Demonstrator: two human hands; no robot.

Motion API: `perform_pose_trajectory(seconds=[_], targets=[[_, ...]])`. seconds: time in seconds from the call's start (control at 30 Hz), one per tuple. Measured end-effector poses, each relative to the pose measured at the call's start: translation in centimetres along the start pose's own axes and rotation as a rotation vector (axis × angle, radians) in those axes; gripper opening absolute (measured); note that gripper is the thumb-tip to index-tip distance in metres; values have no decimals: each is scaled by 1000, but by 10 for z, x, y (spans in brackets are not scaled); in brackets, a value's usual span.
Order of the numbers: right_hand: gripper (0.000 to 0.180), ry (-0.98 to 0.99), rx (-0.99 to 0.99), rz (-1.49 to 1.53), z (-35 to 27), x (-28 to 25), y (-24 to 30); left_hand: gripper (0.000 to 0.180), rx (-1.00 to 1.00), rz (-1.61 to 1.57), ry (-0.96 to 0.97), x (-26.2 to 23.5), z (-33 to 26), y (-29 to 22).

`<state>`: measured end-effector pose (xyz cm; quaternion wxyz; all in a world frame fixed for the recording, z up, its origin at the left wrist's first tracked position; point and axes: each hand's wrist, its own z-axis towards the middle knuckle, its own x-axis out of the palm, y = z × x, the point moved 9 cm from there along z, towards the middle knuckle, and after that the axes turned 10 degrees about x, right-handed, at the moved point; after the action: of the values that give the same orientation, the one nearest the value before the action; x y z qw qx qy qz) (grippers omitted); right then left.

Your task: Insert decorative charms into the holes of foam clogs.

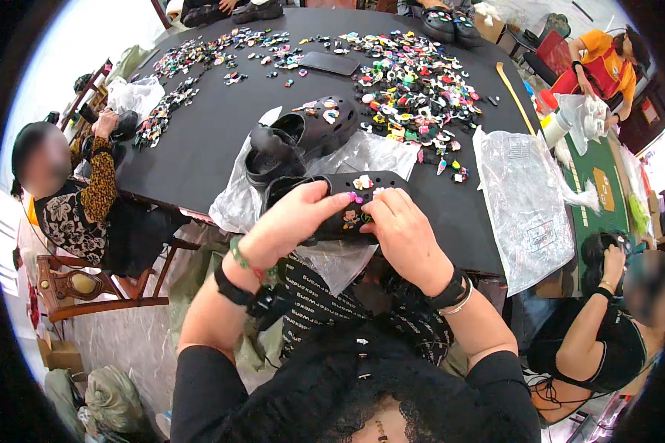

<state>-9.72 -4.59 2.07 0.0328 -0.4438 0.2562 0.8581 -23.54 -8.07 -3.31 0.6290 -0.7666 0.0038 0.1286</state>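
A black clog shoe [347, 193] with small coloured charms pushed into its holes rests at the near edge of the black table [214, 140]. My left hand [295, 221] grips its near side, thumb and fingers pinched by a pink charm [356, 197]. My right hand [403, 232] holds the shoe's right part, fingertips pressing on the charms. Both wrists wear black bands. Another black clog shoe [303, 136] lies just beyond, on a clear plastic bag [369, 155].
A big heap of coloured charms [414, 88] covers the far right of the table, and more charms [192, 59] lie at far left. A dark phone [329, 63] lies between. A clear bag [528, 199] hangs off the right edge. People sit left, right and far right.
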Motion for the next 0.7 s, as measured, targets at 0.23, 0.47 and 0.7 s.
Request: perform_pose_trajectory(seconds=[0.23, 0.47, 0.7], targets=[[27, 80, 15, -115, 13, 0, 7, 26, -181, -187, -70, 6, 13, 9], [16, 111, -25, -47, 10, 3, 14, 22, -146, -202, -121, 6, 7, -4], [16, -2, 0, -112, 10, 3, 14, 18, -175, -233, -107, 6, 14, 6]])
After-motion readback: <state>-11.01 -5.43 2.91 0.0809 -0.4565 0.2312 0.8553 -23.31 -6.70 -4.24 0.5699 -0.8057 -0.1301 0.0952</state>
